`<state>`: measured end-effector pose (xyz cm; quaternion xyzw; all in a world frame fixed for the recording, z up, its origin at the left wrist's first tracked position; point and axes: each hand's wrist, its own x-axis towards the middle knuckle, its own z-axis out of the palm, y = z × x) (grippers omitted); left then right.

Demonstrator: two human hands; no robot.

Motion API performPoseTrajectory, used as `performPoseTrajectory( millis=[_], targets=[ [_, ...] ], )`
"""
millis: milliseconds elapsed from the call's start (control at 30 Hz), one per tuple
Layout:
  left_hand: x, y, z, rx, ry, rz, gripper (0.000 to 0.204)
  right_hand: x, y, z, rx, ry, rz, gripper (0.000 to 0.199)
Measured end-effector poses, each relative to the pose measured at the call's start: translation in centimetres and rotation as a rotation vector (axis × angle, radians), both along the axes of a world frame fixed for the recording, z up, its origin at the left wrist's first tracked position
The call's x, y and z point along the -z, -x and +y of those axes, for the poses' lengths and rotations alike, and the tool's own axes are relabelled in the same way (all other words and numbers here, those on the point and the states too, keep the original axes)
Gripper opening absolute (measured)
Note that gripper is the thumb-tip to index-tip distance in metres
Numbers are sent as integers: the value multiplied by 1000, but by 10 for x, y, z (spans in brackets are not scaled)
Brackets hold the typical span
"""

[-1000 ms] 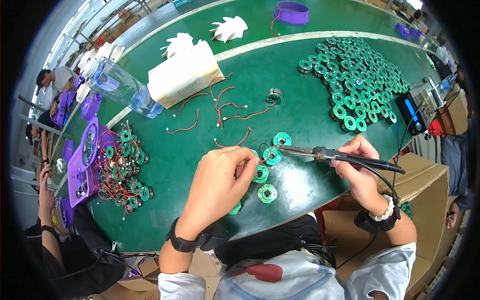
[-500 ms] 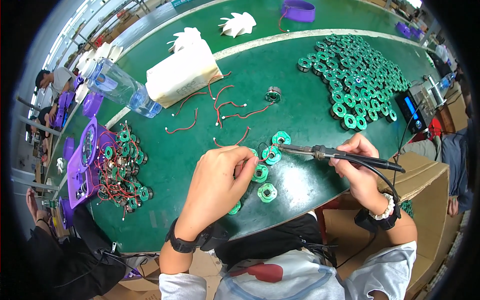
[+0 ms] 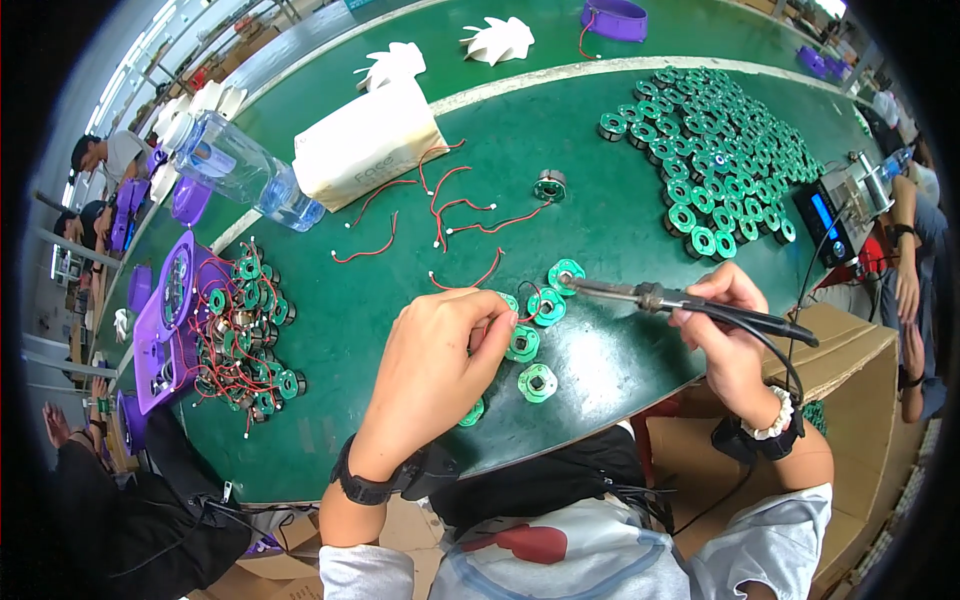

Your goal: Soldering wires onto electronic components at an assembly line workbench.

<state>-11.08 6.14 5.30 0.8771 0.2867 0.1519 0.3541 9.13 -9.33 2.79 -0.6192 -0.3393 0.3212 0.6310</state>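
Note:
My right hand [image 3: 730, 325] grips a soldering iron [image 3: 690, 305] like a pen, its tip at the upper right one of several small round green circuit boards [image 3: 566, 276]. Just below that board lies another round board [image 3: 546, 307], where a thin red and black wire [image 3: 529, 316] runs to the pinched thumb and fingertips of my left hand [image 3: 435, 365]. Two more boards [image 3: 521, 343] [image 3: 537, 383] lie nearer me, beside my left fingertips. My left hand partly covers other boards.
Loose red wires [image 3: 475, 222] and a single motor [image 3: 549, 186] lie ahead. Wired motors heap beside a purple housing [image 3: 150, 350] at left; many green-topped motors [image 3: 700, 150] spread far right, near a soldering station [image 3: 825, 220]. A bottle [image 3: 240, 170] and white box [image 3: 368, 145] stand far left.
The iron's tip has shifted from the wired board up and right to the neighbouring board, and my right hand moved slightly right. My left hand keeps its place.

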Motion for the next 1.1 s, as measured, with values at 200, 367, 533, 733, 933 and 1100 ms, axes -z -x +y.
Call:
performPoseTrajectory(
  millis=[200, 367, 533, 733, 933, 1100],
  targets=[
    [-13, 7, 20, -100, -200, 52, 18, -5, -12, 4, 92, -114, -37, 14],
    [-27, 16, 32, -404, -698, 140, 30, -9, -25, 7, 141, -212, -29, 13],
    [-44, -25, 46, 36, -326, 4, 12, -12, -52, 2, 276, -340, -50, 12],
    [-1, -79, 91, 325, -415, 177, 10, -3, -54, 12, 319, -496, -262, 14],
    [22, -75, 116, 236, -268, 369, 5, -6, -45, 11, 337, -508, -175, 18],
    [12, -78, 108, 286, -540, 156, 8, -11, -51, 4, 421, -559, -163, 19]
  ],
)
